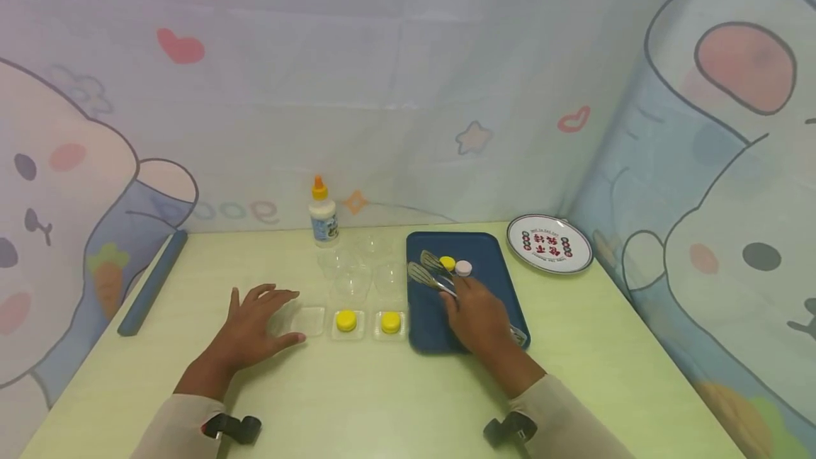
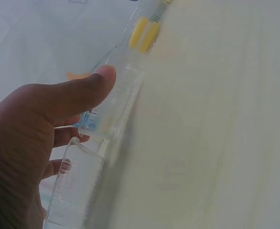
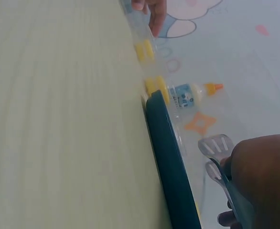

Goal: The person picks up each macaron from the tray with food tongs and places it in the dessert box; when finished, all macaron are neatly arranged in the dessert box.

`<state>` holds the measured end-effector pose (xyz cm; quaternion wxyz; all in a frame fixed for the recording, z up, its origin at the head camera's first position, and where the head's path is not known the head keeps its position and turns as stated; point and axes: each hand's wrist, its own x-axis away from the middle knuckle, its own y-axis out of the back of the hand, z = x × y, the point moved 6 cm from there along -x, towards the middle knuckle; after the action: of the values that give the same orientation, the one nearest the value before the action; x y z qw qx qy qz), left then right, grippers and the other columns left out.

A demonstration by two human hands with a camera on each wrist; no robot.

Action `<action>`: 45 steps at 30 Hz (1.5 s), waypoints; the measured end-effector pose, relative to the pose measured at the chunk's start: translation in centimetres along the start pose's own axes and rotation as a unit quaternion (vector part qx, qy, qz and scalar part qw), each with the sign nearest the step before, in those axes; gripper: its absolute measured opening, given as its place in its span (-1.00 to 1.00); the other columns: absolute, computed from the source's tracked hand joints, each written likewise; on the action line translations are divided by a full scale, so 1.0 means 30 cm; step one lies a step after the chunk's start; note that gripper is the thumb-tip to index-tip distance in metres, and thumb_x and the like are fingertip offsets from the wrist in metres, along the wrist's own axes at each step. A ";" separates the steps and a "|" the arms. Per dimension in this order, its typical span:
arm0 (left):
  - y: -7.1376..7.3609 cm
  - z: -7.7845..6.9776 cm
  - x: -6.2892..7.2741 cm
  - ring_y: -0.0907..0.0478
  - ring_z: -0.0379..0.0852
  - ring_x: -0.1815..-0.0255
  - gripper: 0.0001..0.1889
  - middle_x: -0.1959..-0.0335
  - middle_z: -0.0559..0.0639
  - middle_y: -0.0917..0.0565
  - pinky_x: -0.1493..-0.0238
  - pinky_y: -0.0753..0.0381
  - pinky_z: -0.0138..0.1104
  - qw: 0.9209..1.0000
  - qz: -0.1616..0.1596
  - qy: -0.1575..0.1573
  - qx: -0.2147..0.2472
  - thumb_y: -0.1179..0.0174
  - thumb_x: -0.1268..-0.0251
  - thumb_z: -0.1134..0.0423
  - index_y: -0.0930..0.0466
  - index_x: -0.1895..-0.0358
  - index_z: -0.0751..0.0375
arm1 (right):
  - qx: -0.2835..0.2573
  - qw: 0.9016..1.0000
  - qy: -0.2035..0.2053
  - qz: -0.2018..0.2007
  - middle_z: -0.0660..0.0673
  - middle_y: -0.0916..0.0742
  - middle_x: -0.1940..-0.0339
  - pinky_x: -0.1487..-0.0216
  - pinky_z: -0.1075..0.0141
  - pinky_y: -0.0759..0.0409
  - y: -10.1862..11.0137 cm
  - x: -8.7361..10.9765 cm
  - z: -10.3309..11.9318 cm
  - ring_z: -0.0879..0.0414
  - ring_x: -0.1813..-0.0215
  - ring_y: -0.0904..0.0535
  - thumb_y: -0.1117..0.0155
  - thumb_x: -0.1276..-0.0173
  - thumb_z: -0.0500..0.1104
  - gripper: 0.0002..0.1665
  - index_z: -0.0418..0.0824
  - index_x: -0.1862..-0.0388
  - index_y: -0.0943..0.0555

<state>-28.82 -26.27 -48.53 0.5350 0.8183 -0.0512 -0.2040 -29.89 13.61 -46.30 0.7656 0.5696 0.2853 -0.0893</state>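
My right hand [image 1: 478,314] grips slotted metal tongs [image 1: 423,275] over the dark blue tray [image 1: 423,331]; the tongs' two ends stand apart, left of a yellow macaron [image 1: 448,263] and a pale pink macaron [image 1: 463,268] on that tray. In the right wrist view the hand [image 3: 269,176] hides part of the tongs. My left hand [image 1: 251,324] is spread beside an unfilled clear square base [image 1: 310,321], thumb and fingers on either side of it; contact is unclear. Two more bases each hold a yellow macaron, one in the middle [image 1: 346,320] and one nearer the tray [image 1: 391,322].
Several clear plastic covers [image 1: 352,282] stand behind the bases. Behind them is a white bottle [image 1: 324,218] with an orange tip. A white plate [image 1: 550,245] with red print lies at the back right. A blue-grey bar [image 1: 153,285] lies along the left edge.
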 end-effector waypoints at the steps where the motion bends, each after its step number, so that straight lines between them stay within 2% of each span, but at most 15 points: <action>1: -0.001 -0.001 0.001 -0.33 0.38 -0.61 -0.17 -0.43 0.21 -0.67 -0.49 0.16 0.74 1.000 -0.002 -0.002 -0.001 -0.55 -0.20 -0.27 -0.58 -0.47 0.04 | -0.003 1.000 -0.010 0.001 -0.24 -0.82 -0.14 0.13 -0.14 -0.82 -0.002 0.000 -0.009 -0.18 -0.08 -0.83 -0.44 -0.57 0.02 -0.48 -0.31 -0.29 -0.70; 6: -0.003 -0.007 0.011 -0.35 0.36 -0.60 -0.18 -0.43 0.20 -0.68 -0.48 0.14 0.75 1.000 -0.013 -0.008 0.001 -0.56 -0.20 -0.25 -0.58 -0.47 0.03 | 0.000 0.999 -0.052 -0.001 -0.26 -0.81 -0.15 0.11 -0.20 -0.82 -0.013 -0.001 -0.056 -0.22 -0.11 -0.82 -0.43 -0.59 0.03 -0.46 -0.30 -0.35 -0.69; 13: -0.003 -0.017 0.023 -0.37 0.36 -0.59 -0.19 -0.41 0.18 -0.70 -0.46 0.14 0.77 1.000 -0.022 -0.014 0.009 -0.57 -0.20 -0.23 -0.60 -0.46 0.04 | 0.020 0.998 -0.066 -0.002 -0.29 -0.80 -0.13 0.08 -0.17 -0.83 -0.023 -0.011 -0.097 -0.21 -0.12 -0.82 -0.43 -0.58 0.00 -0.45 -0.33 -0.35 -0.69; 29: -0.004 -0.011 0.013 -0.38 0.35 -0.59 -0.21 -0.43 0.17 -0.68 -0.47 0.11 0.76 0.999 -0.025 -0.024 -0.012 -0.56 -0.24 -0.20 -0.57 -0.48 0.04 | 0.025 0.993 -0.109 0.027 -0.31 -0.77 -0.09 0.10 -0.20 -0.81 -0.041 -0.055 -0.126 -0.24 -0.06 -0.79 -0.38 -0.62 -0.01 -0.51 -0.36 -0.28 -0.69; 36: -0.008 -0.004 0.006 -0.35 0.37 -0.60 -0.21 -0.45 0.18 -0.67 -0.48 0.16 0.75 1.000 -0.016 -0.021 0.000 -0.55 -0.26 -0.20 -0.56 -0.49 0.04 | 0.031 0.990 -0.129 0.051 -0.32 -0.77 -0.09 0.06 -0.22 -0.81 -0.067 -0.073 -0.138 -0.25 -0.08 -0.79 -0.35 -0.64 0.01 -0.48 -0.36 -0.31 -0.67; 45: -0.008 0.003 0.016 -0.35 0.36 -0.60 -0.21 -0.44 0.19 -0.67 -0.48 0.15 0.75 1.000 -0.016 -0.015 -0.005 -0.54 -0.26 -0.19 -0.56 -0.49 0.05 | 0.041 0.989 -0.125 0.075 -0.30 -0.77 -0.13 0.06 -0.19 -0.81 -0.071 -0.085 -0.119 -0.23 -0.09 -0.78 -0.35 -0.65 0.01 -0.48 -0.34 -0.34 -0.66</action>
<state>-28.46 -26.39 -48.90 0.5350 0.8132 -0.0450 -0.2248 -34.16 15.72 -47.35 0.7756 0.6048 0.1403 -0.1140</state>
